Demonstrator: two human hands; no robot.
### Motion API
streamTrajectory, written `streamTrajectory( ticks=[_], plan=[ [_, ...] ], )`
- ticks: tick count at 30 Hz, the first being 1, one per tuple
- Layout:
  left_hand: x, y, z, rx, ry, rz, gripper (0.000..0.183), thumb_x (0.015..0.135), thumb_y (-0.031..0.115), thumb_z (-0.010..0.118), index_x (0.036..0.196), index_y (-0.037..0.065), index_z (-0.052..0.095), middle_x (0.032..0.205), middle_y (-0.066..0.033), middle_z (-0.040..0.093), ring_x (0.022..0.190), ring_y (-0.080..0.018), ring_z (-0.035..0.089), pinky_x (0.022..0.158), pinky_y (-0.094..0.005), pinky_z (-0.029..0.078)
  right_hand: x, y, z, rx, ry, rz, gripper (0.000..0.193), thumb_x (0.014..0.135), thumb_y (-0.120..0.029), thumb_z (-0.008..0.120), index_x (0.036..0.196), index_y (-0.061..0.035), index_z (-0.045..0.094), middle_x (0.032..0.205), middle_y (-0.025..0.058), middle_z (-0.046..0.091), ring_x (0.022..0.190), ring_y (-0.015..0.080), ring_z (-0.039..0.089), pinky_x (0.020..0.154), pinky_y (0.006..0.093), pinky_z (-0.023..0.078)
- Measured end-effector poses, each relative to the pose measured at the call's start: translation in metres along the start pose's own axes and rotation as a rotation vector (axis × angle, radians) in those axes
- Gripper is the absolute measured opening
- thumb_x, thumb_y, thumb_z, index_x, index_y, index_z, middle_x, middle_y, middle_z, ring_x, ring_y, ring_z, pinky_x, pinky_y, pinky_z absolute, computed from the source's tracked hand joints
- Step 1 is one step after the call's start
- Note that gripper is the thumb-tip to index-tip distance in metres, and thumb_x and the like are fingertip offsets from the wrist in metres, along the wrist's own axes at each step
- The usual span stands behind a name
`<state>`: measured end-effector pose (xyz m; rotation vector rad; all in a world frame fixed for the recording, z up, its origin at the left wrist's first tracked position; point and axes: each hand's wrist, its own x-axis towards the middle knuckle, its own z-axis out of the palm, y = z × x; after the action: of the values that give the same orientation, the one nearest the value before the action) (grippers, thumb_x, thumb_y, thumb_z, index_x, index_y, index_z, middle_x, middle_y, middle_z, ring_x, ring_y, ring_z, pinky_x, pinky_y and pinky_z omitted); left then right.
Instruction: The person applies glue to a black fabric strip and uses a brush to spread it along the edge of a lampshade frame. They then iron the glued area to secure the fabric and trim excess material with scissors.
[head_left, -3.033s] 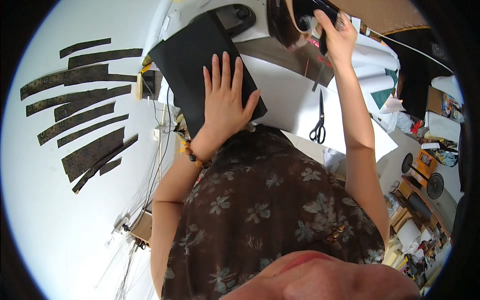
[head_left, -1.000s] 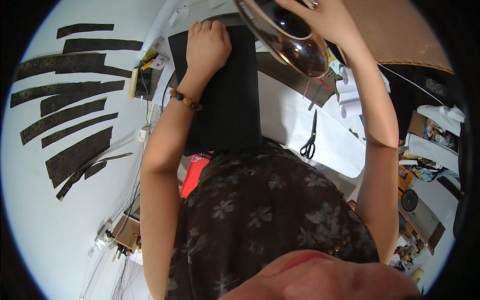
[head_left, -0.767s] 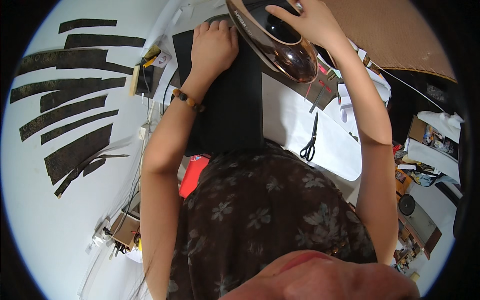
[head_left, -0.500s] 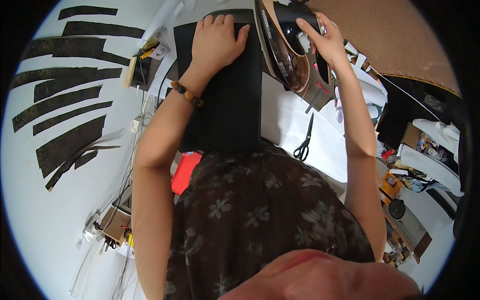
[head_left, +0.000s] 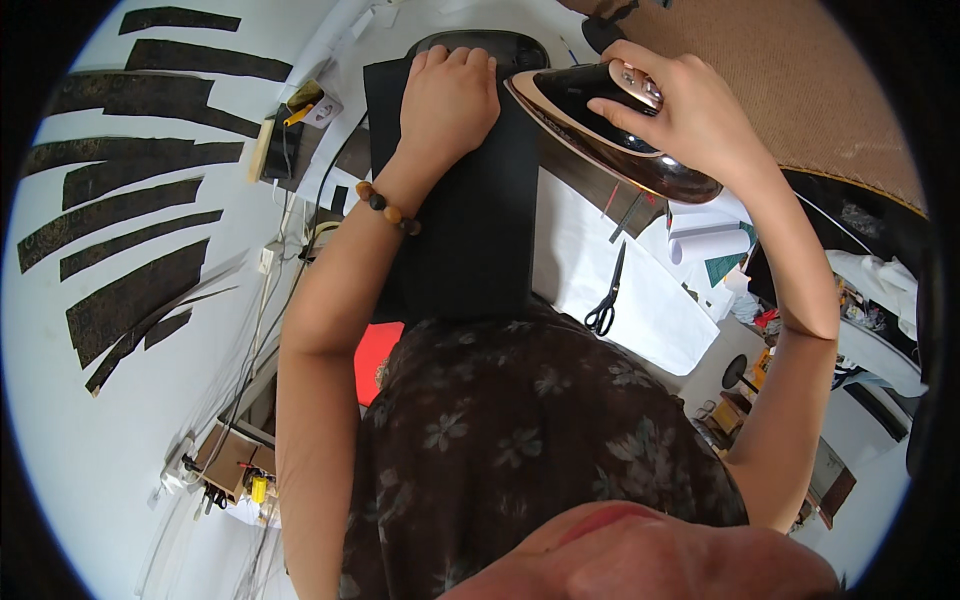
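Observation:
A black piece of fabric (head_left: 475, 230) lies lengthwise before me, reaching from my body toward the far side. My left hand (head_left: 452, 105) is at its far end, the fingers curled together over the cloth; the thumb is hidden. To the right, my right hand (head_left: 705, 115) grips the handle of a black and bronze clothes iron (head_left: 560, 95). The iron is held beside the fabric's right edge, its tip pointing toward my left hand. Behind the fabric shows a dark rounded pad or board (head_left: 515, 48), partly covered.
Black scissors (head_left: 607, 305) lie on white paper (head_left: 655, 325) right of the fabric. A paper roll (head_left: 710, 243) is beyond the iron. Dark strips (head_left: 140, 300) hang on the left wall. Brown textured material (head_left: 790, 90) fills the far right. Something red (head_left: 377, 355) sits under the fabric's left side.
The iron has swung from pointing away to lying more crosswise, and has moved right off the fabric. My left hand has shifted slightly right, its thumb now tucked out of sight.

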<state>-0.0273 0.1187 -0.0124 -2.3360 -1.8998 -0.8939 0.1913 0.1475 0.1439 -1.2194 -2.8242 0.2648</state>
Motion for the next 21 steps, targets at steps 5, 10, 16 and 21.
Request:
streamTrajectory(
  ticks=[5, 10, 16, 21],
  plan=[
    [-0.001, 0.0, -0.001, 0.039, -0.008, 0.004, 0.021, 0.095, 0.02, 0.049, 0.087, 0.005, 0.061, 0.086, -0.0104, 0.066, 0.086, -0.0314, 0.059, 0.085, -0.0413, 0.044, 0.001, 0.002, 0.009, -0.045, 0.022, -0.006, 0.034, 0.082, -0.036, 0.072, 0.097, -0.0067, 0.062, 0.073, 0.017, 0.064, 0.068, 0.037, 0.065, 0.061, 0.0403, 0.052],
    [0.0, 0.0, 0.002, 0.025, 0.017, 0.02, 0.021, 0.095, 0.02, 0.049, 0.086, 0.005, 0.06, 0.085, -0.0102, 0.065, 0.085, -0.0314, 0.06, 0.084, -0.0418, 0.045, -0.002, -0.002, 0.003, -0.077, -0.069, 0.087, 0.035, 0.082, -0.036, 0.072, 0.097, -0.0065, 0.061, 0.07, 0.0178, 0.063, 0.068, 0.0378, 0.064, 0.061, 0.041, 0.052],
    [0.0, -0.003, 0.0, 0.029, 0.007, 0.027, 0.022, 0.096, 0.021, 0.048, 0.086, 0.005, 0.06, 0.085, -0.0101, 0.066, 0.085, -0.0315, 0.06, 0.084, -0.0424, 0.045, -0.004, 0.0, 0.007, -0.099, -0.027, 0.082, 0.037, 0.082, -0.039, 0.072, 0.098, -0.0078, 0.06, 0.071, 0.0165, 0.064, 0.068, 0.0378, 0.065, 0.063, 0.042, 0.052],
    [-0.001, -0.003, 0.004, 0.048, 0.036, 0.04, 0.023, 0.096, 0.021, 0.048, 0.085, 0.005, 0.06, 0.085, -0.0101, 0.066, 0.085, -0.0317, 0.06, 0.083, -0.0425, 0.045, -0.019, 0.012, 0.012, -0.082, -0.013, 0.138, 0.038, 0.083, -0.04, 0.072, 0.099, -0.009, 0.06, 0.071, 0.0149, 0.064, 0.068, 0.0356, 0.066, 0.063, 0.0407, 0.053]
  ],
)
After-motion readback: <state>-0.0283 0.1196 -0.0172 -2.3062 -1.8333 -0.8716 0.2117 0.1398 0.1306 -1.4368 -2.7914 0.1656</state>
